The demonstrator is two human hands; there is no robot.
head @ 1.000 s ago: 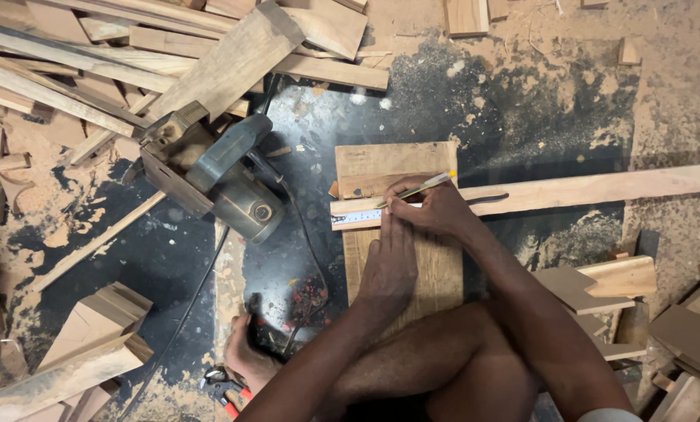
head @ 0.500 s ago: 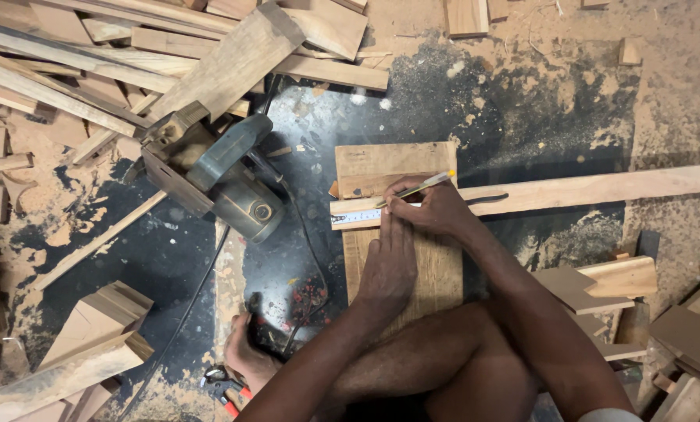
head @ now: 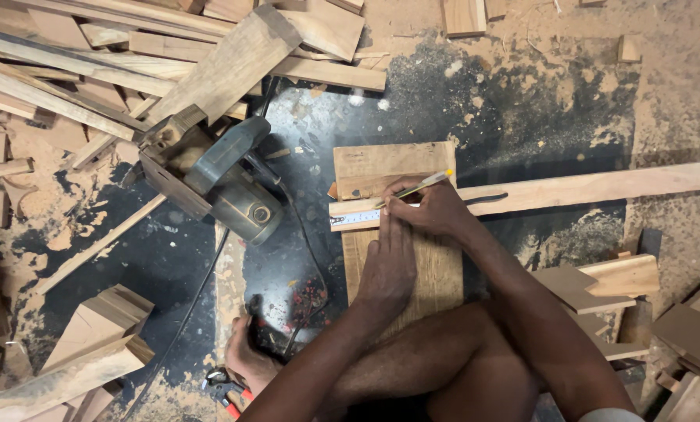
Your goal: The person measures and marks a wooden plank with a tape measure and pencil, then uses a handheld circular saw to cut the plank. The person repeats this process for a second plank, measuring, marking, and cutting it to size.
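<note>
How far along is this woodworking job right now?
Early on. A long strip lies across the wooden board. The right hand holds a pencil at the ruler; the left hand presses the board flat. The circular saw sits aside, unheld, and the board shows no cut.

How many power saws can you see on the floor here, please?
1: a circular saw lies on the dark floor, left of the board that the right hand marks with a pencil. Others may hide under offcuts.
</note>
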